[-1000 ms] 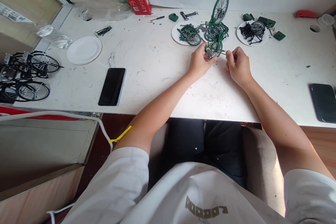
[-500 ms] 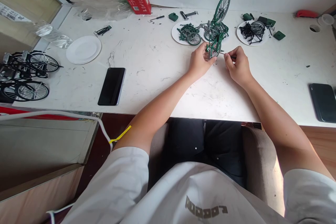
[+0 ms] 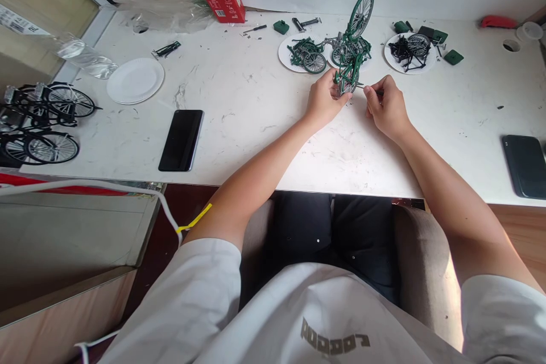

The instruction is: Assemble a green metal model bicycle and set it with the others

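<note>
The big white bench [image 3: 256, 142] goes right across in front of the person. On its far side, a bit right of the middle, is the small green bike [image 3: 352, 67]. It is long and thin, and it points away from the person, toward the wall. One wheel is at the near end, and one sticks up high at the far end.

The left hand [image 3: 325, 96] is nearer, because it touches the bike. Its grip pinches the near end, from the left side. The right hand [image 3: 387, 103] is just beside, on the right. Its grip pinches a thin rod [image 3: 360, 85], which points left, across the bike, at the near wheel. I cannot tell if the tip touches.

Behind are plates. The right plate [image 3: 388, 58] has black bits and a wheel. The left plate [image 3: 282, 58] has green bits and a wheel. The middle plate [image 3: 364, 66] is mostly hidden behind the bike, with green bits on it.
</note>
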`<action>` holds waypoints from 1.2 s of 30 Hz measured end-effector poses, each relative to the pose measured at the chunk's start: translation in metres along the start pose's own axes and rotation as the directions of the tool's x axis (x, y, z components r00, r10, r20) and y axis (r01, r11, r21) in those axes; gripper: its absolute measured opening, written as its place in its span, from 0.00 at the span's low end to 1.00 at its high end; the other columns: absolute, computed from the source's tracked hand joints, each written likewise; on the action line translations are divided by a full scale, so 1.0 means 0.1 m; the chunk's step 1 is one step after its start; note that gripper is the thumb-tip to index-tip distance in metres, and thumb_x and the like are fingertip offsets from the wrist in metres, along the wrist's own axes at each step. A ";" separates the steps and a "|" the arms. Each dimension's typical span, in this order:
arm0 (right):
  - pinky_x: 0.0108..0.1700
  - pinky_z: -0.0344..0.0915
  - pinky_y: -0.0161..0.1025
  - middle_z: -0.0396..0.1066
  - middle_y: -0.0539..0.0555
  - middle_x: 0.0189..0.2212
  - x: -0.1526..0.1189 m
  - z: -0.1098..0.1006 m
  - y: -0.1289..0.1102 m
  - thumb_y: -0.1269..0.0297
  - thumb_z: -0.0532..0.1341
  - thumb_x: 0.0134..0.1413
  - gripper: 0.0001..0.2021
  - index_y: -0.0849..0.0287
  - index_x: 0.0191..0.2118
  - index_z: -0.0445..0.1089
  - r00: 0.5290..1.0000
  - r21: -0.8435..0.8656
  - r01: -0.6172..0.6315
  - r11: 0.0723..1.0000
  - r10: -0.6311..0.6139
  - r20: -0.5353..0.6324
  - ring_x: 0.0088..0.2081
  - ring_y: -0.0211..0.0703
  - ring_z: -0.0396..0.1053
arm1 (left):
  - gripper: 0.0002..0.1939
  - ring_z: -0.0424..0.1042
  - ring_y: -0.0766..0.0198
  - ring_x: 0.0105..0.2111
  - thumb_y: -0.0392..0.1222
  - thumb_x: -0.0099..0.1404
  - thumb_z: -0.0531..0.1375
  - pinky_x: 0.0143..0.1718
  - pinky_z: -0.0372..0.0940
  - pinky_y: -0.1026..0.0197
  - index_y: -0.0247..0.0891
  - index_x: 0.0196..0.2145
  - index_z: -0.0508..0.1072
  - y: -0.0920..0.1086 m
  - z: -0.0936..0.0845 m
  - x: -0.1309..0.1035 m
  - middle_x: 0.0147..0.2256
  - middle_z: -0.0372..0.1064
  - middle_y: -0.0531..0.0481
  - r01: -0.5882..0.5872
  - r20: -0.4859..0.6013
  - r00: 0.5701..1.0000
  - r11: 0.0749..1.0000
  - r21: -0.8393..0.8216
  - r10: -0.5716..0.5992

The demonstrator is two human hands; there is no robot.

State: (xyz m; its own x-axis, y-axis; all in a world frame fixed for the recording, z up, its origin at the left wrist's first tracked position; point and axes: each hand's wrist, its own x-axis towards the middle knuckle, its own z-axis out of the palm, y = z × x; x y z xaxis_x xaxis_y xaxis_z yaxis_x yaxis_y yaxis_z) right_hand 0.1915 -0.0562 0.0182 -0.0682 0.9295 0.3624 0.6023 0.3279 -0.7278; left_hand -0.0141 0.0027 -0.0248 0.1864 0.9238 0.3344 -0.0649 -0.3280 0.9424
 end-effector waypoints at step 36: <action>0.42 0.77 0.57 0.67 0.48 0.22 0.00 0.04 -0.03 0.14 0.53 0.65 0.38 0.49 0.43 0.67 0.999 0.045 -0.041 0.998 0.042 -0.024 0.29 0.51 0.75 | 0.23 0.87 0.49 0.54 0.39 0.62 0.81 0.67 0.78 0.35 0.45 0.50 0.77 0.04 0.01 -0.02 0.44 0.81 0.52 0.023 -0.007 1.000 0.999 -0.038 -0.023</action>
State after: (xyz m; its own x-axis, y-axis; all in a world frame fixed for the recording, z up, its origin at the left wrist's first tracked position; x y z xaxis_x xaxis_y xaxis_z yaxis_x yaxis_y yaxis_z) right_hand 0.1865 -0.0565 0.0183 -0.0238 0.9383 0.3450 0.5680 0.2966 -0.7677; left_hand -0.0135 -0.0004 -0.0214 0.1808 0.9326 0.3122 -0.0979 -0.2988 0.9493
